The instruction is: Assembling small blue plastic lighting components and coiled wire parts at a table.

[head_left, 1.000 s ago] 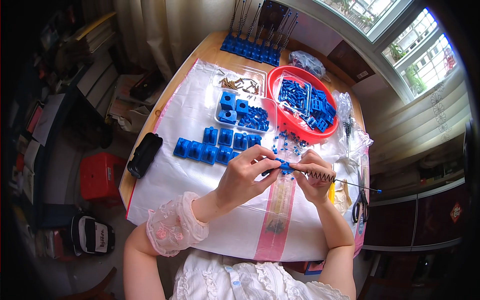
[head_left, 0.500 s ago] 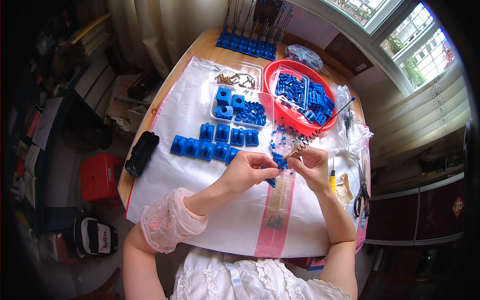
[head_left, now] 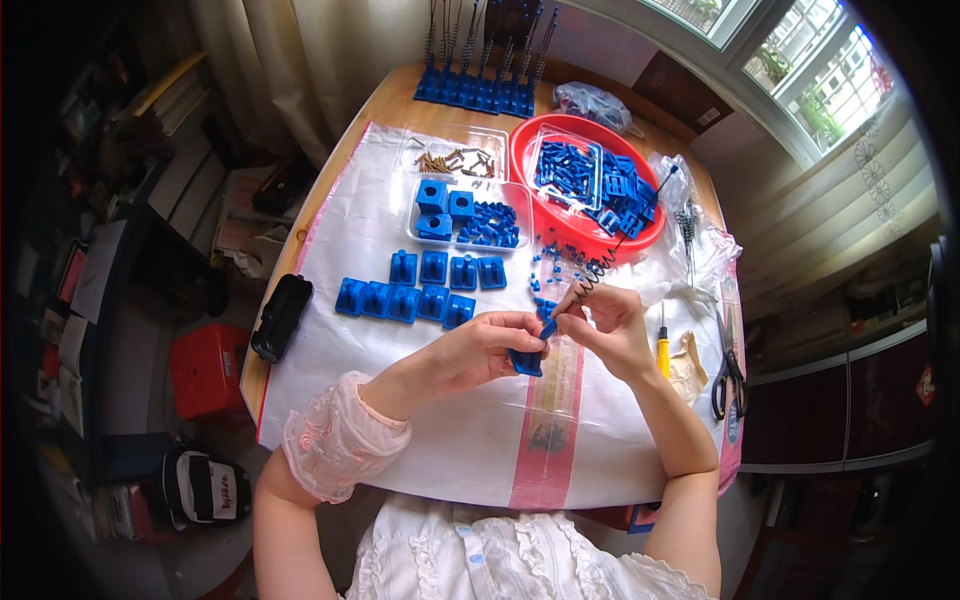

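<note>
My left hand (head_left: pixel 492 345) pinches a small blue plastic block (head_left: pixel 527 362) just above the white sheet (head_left: pixel 400 450) that covers the table. My right hand (head_left: pixel 605 328) grips a black coiled spring on a thin rod (head_left: pixel 612 252) with a blue end piece; the rod slants up and to the right over the red basin (head_left: pixel 528 180). The rod's lower end meets the block between my two hands. A row of blue blocks (head_left: pixel 400 300) lies on the sheet to the left of my hands.
A clear tray (head_left: pixel 470 222) holds more blue parts, with brass screws (head_left: pixel 455 160) behind it. Finished blue bases with upright rods (head_left: pixel 480 85) stand at the far edge. A yellow-handled screwdriver (head_left: pixel 662 345) and scissors (head_left: pixel 727 368) lie right. A black case (head_left: pixel 281 316) sits at the left edge.
The spring rod has swung from lying level, pointing right, to slanting up toward the red basin. Both hands dropped a little toward me and stayed together on the blue block.
</note>
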The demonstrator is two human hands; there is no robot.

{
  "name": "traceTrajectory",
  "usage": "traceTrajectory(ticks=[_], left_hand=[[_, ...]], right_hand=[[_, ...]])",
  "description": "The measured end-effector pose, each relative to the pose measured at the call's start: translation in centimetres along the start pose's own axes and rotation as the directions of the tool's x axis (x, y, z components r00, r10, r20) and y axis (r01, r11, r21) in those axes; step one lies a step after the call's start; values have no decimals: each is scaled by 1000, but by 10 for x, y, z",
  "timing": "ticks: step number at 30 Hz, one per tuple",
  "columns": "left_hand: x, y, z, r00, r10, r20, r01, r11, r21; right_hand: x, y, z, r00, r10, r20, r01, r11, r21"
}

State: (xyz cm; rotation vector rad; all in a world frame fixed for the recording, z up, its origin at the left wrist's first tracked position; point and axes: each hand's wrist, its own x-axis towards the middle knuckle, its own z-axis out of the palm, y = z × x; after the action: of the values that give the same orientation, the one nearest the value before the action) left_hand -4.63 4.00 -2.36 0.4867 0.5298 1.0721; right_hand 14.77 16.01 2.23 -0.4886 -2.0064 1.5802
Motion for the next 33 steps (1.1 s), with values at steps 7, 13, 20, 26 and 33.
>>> traceTrajectory(ticks=[7,13,20,26,33], left_hand=[[2,-1,-3,1000,16,-25,-15,999,30],[3,-1,0,988,134,-71,-107,946,306],[12,-15,-3,882,470,-30,-349,695,629],[13,-18,0,842,540,-25,-398,651,647],[15,-18,-4,831,555,-38,-396,638,660]], right_hand=[[-1,3,2,999,-43,-8,43,999,-27],[-1,-10,2,990,-141,15,141,969,-203],[0,-19,3,981,-191,22,188,934,-304],[2,-18,-2,981,-193,13,186,926,-329],[1,-10,-2,985,-165,-42,146,944,-296]])
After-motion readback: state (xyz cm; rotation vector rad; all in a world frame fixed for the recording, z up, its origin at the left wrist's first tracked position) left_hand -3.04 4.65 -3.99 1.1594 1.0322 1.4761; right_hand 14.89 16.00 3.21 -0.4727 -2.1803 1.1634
